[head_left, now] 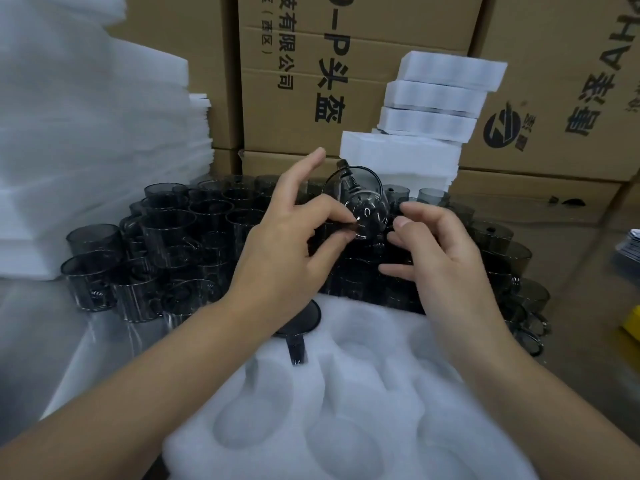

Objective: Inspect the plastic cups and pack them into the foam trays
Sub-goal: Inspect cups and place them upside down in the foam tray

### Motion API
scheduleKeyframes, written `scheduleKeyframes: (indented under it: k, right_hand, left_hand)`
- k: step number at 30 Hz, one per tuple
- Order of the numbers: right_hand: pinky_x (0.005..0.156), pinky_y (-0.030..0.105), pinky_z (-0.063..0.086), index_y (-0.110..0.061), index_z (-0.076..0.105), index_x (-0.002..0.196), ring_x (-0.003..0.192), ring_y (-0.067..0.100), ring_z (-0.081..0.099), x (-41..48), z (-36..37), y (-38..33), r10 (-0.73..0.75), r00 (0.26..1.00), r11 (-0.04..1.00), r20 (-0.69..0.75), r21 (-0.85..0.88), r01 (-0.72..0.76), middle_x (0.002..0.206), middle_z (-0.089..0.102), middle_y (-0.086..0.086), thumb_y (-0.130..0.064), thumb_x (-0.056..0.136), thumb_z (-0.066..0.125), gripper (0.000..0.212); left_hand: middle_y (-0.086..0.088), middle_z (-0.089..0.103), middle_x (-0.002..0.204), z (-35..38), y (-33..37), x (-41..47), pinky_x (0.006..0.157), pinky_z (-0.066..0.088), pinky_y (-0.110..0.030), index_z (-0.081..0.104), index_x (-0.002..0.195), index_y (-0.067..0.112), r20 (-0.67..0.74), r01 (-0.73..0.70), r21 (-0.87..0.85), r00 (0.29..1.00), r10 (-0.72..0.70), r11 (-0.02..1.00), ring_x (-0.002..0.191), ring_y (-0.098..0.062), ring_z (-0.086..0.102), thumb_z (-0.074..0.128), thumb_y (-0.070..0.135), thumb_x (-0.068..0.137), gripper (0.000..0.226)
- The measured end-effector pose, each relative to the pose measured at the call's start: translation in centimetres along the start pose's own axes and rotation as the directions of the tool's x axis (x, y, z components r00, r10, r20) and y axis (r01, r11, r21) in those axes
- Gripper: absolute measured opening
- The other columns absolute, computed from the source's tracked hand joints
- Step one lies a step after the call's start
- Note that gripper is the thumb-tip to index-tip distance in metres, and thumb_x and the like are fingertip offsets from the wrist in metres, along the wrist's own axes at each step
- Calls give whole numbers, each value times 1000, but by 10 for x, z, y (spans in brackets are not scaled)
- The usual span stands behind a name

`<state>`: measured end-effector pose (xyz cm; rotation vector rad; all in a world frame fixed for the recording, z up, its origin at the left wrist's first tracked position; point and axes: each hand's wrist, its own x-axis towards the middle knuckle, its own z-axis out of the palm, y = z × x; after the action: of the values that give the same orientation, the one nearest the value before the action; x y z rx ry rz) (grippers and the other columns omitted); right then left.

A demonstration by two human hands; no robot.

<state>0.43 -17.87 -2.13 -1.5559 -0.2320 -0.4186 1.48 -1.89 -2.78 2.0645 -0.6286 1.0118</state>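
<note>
My left hand (294,237) pinches a smoky transparent plastic cup (363,202) by its base, tilted so its mouth faces away toward the boxes. My right hand (440,251) hovers just right of the cup with fingers curled and apart, holding nothing. Below my hands lies a white foam tray (346,410) with round pockets. One dark cup (298,327) sits in the tray's far-left pocket, its handle pointing toward me. A crowd of several dark cups (166,251) stands on the table behind the tray.
A tall pile of white foam sheets (86,133) fills the left side. Stacked foam trays (433,109) lean against cardboard boxes (311,81) at the back. More cups (512,265) line the right, and a yellow object (632,323) shows at the right edge.
</note>
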Motion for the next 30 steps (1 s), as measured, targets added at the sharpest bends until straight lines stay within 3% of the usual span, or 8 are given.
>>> scheduleKeyframes:
  k: [4,11,15,19,22,26,30]
  right_hand:
    - [75,29,59,-22,57,118,101,13,67,3,0,1,111,992,985,62,125,-118,117,64,0,-33,86,65,35]
    - [75,26,58,-15,58,116,94,14,71,4,-1,0,107,989,967,100,222,-127,100,74,-1,-26,81,72,40]
    - [73,24,58,-16,57,115,91,13,71,4,-1,-1,103,989,968,103,217,-124,95,74,-2,-23,80,73,39]
    - [71,26,55,-17,61,113,93,19,70,5,-3,0,144,986,964,88,213,-160,101,72,3,-29,82,69,34]
    - [67,25,53,-16,64,108,88,18,69,6,-3,1,146,987,964,68,215,-158,97,72,2,-30,84,66,27]
    - [64,24,52,-19,65,98,83,16,63,6,-4,1,135,989,961,60,237,-146,94,68,4,-27,87,64,14]
    - [64,25,52,-20,65,95,80,11,63,7,-4,2,116,991,953,63,274,-129,87,69,-2,-24,88,63,8]
  left_hand:
    - [12,31,148,0,-1,-3,74,47,-20,71,86,18,48,-58,19,997,57,998,104,21,46,72,16,82,5]
    - [15,37,143,0,2,-2,79,47,-18,74,83,18,63,-21,12,998,20,1000,102,7,55,75,15,79,6]
    - [20,37,140,0,1,-2,75,46,-15,69,91,24,63,-5,-3,998,5,1000,104,10,52,76,21,77,16]
    - [25,36,134,1,1,0,69,50,-22,46,116,42,59,57,-73,997,-52,996,98,6,57,78,31,70,57]
    - [27,36,132,2,-1,0,71,49,-23,37,126,46,73,69,-70,995,-64,995,95,6,57,79,34,69,71]
    - [35,38,123,3,-4,0,73,45,-20,35,132,45,100,73,-33,993,-69,997,98,9,54,75,43,68,75]
    - [30,40,122,3,-4,-1,73,43,-19,36,131,44,100,72,-29,993,-69,997,99,8,53,72,46,68,73]
